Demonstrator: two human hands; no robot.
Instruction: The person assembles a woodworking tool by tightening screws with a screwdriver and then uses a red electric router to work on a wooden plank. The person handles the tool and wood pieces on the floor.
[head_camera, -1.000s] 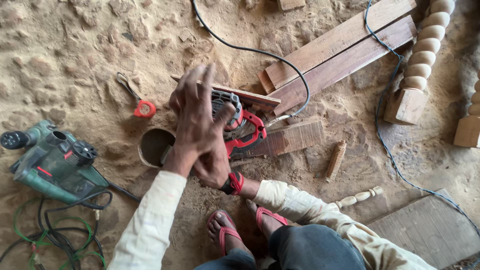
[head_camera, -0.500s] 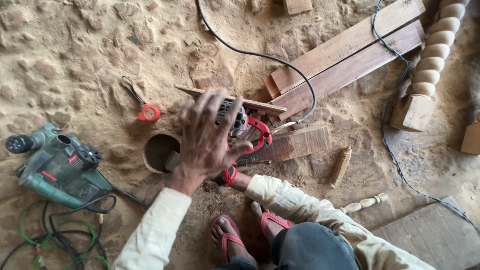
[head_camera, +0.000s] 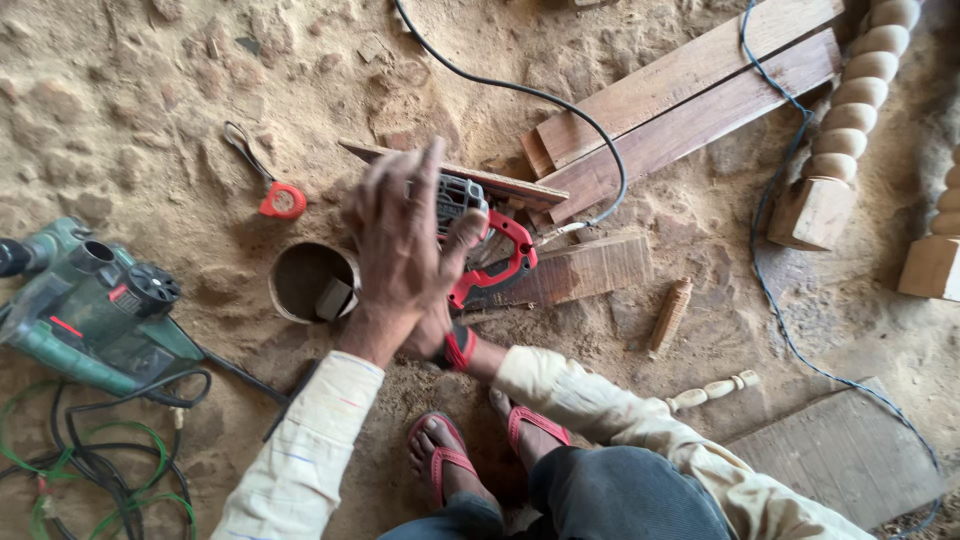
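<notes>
My left hand hovers palm down with its fingers spread over a power tool with a red handle, which lies on the sawdust floor. The hand holds nothing that I can see. Under it sits my right hand, mostly hidden, with a red band on the wrist; its grip cannot be made out. A black cord runs away from the tool. The tool rests across a thin wood strip and a short plank piece. A round open can with a small wood block inside stands just left of my hands.
A green power tool with coiled green cable lies at the left, a red tape measure above the can. Long planks and turned wooden posts sit at the upper right. A blue cable, small turned pieces and a board lie to the right.
My left hand has stayed over the red-handled tool, dipping and lifting a little, and its fingers have spread wider. The tool has not visibly moved.
</notes>
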